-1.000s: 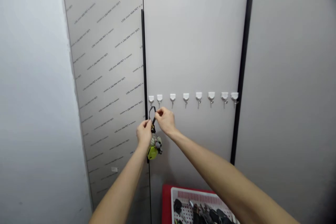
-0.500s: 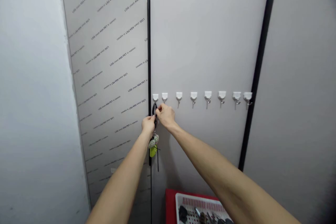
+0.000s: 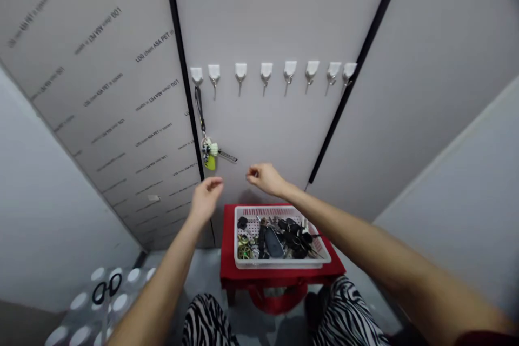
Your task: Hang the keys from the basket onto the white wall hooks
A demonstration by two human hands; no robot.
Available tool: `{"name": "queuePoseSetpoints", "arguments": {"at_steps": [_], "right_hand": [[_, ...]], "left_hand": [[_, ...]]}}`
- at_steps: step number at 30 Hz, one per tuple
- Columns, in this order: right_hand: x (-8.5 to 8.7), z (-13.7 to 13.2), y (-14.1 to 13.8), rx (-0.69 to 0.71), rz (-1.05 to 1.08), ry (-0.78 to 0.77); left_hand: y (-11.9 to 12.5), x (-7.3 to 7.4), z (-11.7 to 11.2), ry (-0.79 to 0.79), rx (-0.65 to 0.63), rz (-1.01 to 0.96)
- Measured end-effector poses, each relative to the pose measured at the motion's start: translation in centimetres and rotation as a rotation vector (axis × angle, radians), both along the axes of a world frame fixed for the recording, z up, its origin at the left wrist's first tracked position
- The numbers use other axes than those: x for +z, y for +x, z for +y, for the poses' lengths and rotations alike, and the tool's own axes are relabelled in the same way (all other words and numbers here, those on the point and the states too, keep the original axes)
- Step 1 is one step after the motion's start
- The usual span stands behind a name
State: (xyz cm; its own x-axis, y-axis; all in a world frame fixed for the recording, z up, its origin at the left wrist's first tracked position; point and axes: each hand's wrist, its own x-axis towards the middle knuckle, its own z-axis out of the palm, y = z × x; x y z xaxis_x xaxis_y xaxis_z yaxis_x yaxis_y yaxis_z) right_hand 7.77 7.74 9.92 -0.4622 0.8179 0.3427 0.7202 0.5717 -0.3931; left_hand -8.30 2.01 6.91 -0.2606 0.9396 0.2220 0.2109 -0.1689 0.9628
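Observation:
A keychain with a black strap, pale charms, a yellow-green tag and a thin dangling strip hangs from the leftmost white wall hook. Just below it, my left hand is held in the air with fingers loosely bent and a gap at the thumb, holding nothing. My right hand hovers to the right of the keychain, above the basket, its fingers curled in with nothing visible in them. Neither hand touches the keychain.
Several more white hooks run in a row along the panel. Below, a white basket of keys and black fobs rests on a red stool. Black-handled scissors lie on white-capped bottles at lower left.
Both hands have let go of the keychain, which now hangs freely from the leftmost hook. They have drawn apart and down, and the view has tilted down to the basket.

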Motion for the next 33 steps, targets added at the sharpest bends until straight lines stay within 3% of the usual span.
{"name": "queuePoseSetpoints", "arguments": {"at_steps": [4, 6, 9, 12, 16, 19, 23, 27, 33], "right_hand": [[-5.7, -3.1, 4.4, -0.021, -0.151, -0.185], [-7.2, -4.4, 5.6, -0.03, -0.21, -0.215], [-8.5, -6.1, 6.3, -0.081, -0.295, -0.178], [-9.1, -7.3, 6.3, -0.154, -0.356, -0.13], [-9.7, -7.9, 6.3, -0.186, -0.302, -0.126], [-9.7, -7.5, 6.7, -0.154, -0.129, -0.111], [-8.5, -6.7, 6.9, -0.009, 0.153, -0.094], [-7.0, -6.4, 6.3, 0.115, 0.388, -0.279], [-4.6, -6.0, 4.9, 0.125, 0.676, -0.414]], "left_hand": [[4.3, -4.4, -2.3, -0.14, -0.309, 0.413], [6.1, -5.6, -2.9, -0.173, -0.334, 0.65], [8.4, -6.6, -3.3, -0.236, -0.275, 0.885], [9.7, -7.3, -3.3, -0.279, -0.229, 0.921], [9.7, -7.8, -2.7, -0.248, -0.204, 0.791], [9.1, -6.7, -2.0, -0.195, -0.207, 0.628], [8.6, -3.8, -1.6, -0.12, -0.253, 0.483], [8.4, -1.4, -1.1, -0.096, -0.269, 0.326], [8.2, 1.5, -0.5, -0.084, -0.255, -0.099]]}}
